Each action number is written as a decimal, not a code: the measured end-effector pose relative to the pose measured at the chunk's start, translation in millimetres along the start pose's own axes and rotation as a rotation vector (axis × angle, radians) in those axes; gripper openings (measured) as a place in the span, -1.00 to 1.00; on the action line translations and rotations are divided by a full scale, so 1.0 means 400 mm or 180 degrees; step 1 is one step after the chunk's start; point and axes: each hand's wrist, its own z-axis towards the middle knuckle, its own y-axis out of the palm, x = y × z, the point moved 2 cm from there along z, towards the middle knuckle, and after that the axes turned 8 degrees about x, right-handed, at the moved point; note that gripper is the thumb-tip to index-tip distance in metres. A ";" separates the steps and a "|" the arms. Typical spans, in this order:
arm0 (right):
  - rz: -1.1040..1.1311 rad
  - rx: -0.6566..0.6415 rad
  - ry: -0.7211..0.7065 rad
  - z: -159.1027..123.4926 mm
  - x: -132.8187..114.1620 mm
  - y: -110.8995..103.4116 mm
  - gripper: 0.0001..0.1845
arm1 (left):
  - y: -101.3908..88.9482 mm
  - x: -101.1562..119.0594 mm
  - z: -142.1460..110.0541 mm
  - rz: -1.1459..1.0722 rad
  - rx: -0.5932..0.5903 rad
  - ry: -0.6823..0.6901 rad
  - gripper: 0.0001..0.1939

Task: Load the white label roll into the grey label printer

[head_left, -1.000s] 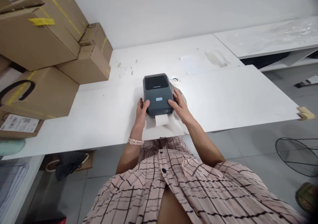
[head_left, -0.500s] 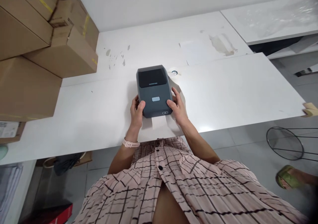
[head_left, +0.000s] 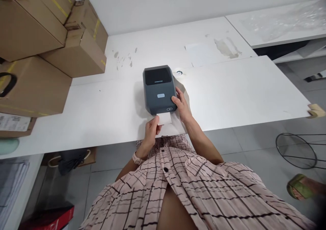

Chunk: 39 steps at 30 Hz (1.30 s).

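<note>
A dark grey label printer (head_left: pixel 158 89) stands on the white table (head_left: pixel 229 94) near its front edge. A white paper label (head_left: pixel 165 118) sticks out of the printer's front slot. My left hand (head_left: pixel 152 129) is closed, pinching the label's left corner between thumb and fingers. My right hand (head_left: pixel 181 104) grips the printer's right front side, thumb on top near the small round button. A pale wrist strap shows on my left wrist.
Cardboard boxes (head_left: pixel 38 53) are stacked at the table's left. A small white roll (head_left: pixel 179 73) lies behind the printer. A second white surface (head_left: pixel 280 22) stands at the right. A wire stand (head_left: pixel 296 151) and a foot in a green sandal (head_left: pixel 302 186) are on the tiled floor.
My left hand has left the printer's left side and come down to the label, which it now pinches. The right hand stays on the printer.
</note>
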 end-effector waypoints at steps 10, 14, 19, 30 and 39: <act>-0.0811 0.0368 -0.0821 -0.027 -0.052 0.004 -0.10 | 0.002 0.005 0.029 0.0228 0.0031 0.0370 -0.43; -0.1952 0.0081 -0.1758 -0.067 -0.114 0.024 -0.34 | -0.043 -0.008 0.021 0.0549 0.0323 0.0784 -0.47; -0.2776 -0.0449 -0.2183 -0.087 -0.138 0.065 -0.44 | -0.101 0.038 0.033 0.0465 0.1325 0.1237 -0.65; -0.1708 0.0281 -0.1779 -0.119 -0.118 0.010 -0.33 | -0.025 0.104 0.080 0.0099 0.0793 0.1388 -0.35; -0.1311 -0.0004 -0.1723 0.072 -0.280 0.014 -0.12 | -0.061 0.246 0.223 -0.0270 0.0765 0.1852 -0.36</act>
